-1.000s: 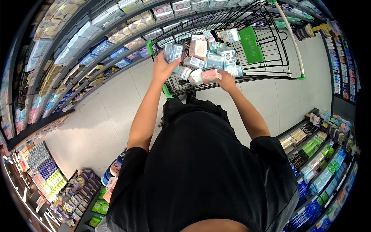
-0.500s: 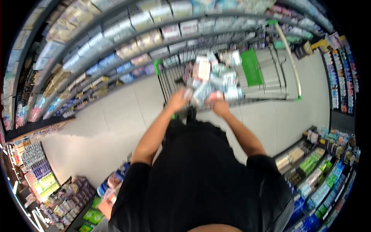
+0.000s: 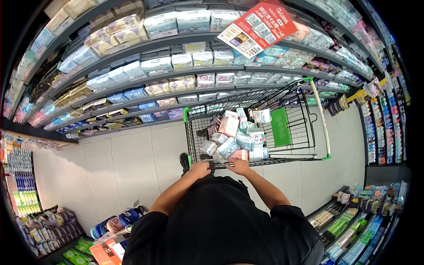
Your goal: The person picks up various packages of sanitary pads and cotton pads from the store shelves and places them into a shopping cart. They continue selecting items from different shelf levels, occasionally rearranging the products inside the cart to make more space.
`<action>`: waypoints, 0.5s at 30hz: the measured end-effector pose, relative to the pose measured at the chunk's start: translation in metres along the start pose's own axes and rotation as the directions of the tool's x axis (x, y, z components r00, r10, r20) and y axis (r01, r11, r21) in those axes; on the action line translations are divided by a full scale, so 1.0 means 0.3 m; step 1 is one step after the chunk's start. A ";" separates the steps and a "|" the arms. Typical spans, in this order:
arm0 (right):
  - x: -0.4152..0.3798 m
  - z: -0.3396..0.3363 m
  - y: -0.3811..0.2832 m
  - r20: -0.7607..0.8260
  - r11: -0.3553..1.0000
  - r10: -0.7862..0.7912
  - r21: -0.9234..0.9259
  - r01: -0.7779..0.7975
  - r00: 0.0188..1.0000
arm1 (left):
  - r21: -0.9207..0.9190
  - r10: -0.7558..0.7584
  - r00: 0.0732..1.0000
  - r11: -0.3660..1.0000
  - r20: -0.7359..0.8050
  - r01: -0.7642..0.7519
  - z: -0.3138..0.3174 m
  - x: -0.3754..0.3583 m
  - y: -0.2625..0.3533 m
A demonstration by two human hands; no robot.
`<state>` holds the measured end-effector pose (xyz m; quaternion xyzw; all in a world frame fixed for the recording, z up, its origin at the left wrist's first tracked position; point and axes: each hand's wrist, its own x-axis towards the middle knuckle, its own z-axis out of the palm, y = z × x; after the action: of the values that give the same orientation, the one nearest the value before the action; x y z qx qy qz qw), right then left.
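Note:
A wire shopping cart [image 3: 300, 152] with green corners stands crosswise in front of me, a heap of wrapped packs [image 3: 228, 147] inside it. My left hand [image 3: 200, 169] is at the cart's near rim by its left corner, fingers curled; whether it holds anything is hidden. Just right of it, my right hand [image 3: 239, 166] is at the same near rim, beside a pink pack [image 3: 240, 154]. Its fingers point left, and its grip on the rim cannot be made out. A green panel [image 3: 281, 126] is fixed in the cart, right of the packs.
Long shelves [image 3: 168, 42] of packaged goods curve behind the cart, with a red-and-white sign [image 3: 258, 28] hanging before them. Another shelf [image 3: 353, 221] stands at the lower right, a display rack [image 3: 46, 232] at the lower left. Tiled floor [image 3: 132, 154] lies between.
Both hands have drawn back from the packs to the cart's near rim. A white-and-blue pack now lies in the heap's left part, where my left hand was. The view has tilted up, showing the red sign.

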<state>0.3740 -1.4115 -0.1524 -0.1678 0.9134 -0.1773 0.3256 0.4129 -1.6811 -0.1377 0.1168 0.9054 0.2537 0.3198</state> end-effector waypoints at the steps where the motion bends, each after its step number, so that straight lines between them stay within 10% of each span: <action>1: -0.005 0.001 -0.017 0.023 0.998 -0.038 -0.039 0.039 0.999 | 0.011 -0.005 1.000 1.000 -0.008 0.005 0.007 0.003 -0.006; 15: 0.015 0.030 -0.123 0.158 0.963 -0.001 -0.266 0.044 0.987 | 0.064 -0.036 0.994 0.997 -0.106 0.043 0.025 -0.037 -0.036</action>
<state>0.3837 -1.4480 -0.1453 -0.2341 0.8986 -0.0416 0.3686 0.4258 -1.6914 -0.1426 0.0961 0.9310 0.2229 0.2728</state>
